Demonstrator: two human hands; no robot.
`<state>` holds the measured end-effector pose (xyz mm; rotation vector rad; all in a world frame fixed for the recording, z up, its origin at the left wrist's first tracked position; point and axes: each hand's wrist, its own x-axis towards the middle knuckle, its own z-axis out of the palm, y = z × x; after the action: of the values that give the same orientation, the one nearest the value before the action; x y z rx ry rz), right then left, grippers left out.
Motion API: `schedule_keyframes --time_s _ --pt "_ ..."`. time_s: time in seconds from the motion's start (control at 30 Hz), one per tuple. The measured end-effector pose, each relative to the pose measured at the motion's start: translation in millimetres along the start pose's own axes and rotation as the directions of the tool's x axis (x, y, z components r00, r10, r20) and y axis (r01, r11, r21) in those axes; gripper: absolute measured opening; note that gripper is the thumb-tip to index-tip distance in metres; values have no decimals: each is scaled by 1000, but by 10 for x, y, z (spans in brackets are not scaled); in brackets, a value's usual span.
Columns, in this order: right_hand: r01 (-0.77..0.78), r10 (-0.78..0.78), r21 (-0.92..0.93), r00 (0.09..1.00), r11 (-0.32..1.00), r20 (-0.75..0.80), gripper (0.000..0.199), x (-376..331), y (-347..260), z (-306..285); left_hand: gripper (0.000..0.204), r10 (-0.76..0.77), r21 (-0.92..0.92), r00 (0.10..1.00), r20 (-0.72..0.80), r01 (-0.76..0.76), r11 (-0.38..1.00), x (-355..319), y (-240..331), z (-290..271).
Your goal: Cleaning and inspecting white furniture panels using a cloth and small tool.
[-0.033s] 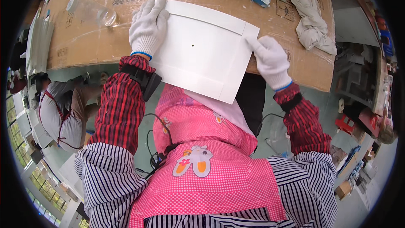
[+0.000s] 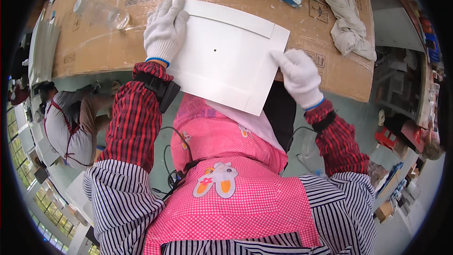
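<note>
Both gloved hands press flat on a white card sheet: left hand [image 2: 163, 30] spread over its far-left corner, right hand [image 2: 300, 76] on its right edge. The sheet [image 2: 226, 59] overhangs the bench [image 2: 339, 73] edge between them.

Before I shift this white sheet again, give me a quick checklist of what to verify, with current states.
1. Left hand flat on the white sheet: ok.
2. Right hand on the sheet's right edge: ok; grip underneath: cannot tell.
3. Sheet fully supported by the cardboard-covered table: not ok, its near corner overhangs.
4. Plastic bottle apart from the sheet: ok.
5. White rag apart from the sheet: ok.
</note>
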<state>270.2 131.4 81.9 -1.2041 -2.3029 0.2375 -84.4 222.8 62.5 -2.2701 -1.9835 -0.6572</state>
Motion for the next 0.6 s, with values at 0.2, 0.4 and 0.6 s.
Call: schedule_keyframes --time_s 0.2,0.4,0.6 --pt "175 -243 203 888 963 390 28 -784 -1110 -105 41 8 6 1000 4 -8 1000 14 -18 18" --pt "-259 262 81 964 962 -31 39 -187 -413 -157 46 -21 -36 998 55 23 999 51 -26 3" --pt "8 -25 101 986 995 167 29 -700 -989 0 46 -98 38 992 77 96 995 30 65 -87"
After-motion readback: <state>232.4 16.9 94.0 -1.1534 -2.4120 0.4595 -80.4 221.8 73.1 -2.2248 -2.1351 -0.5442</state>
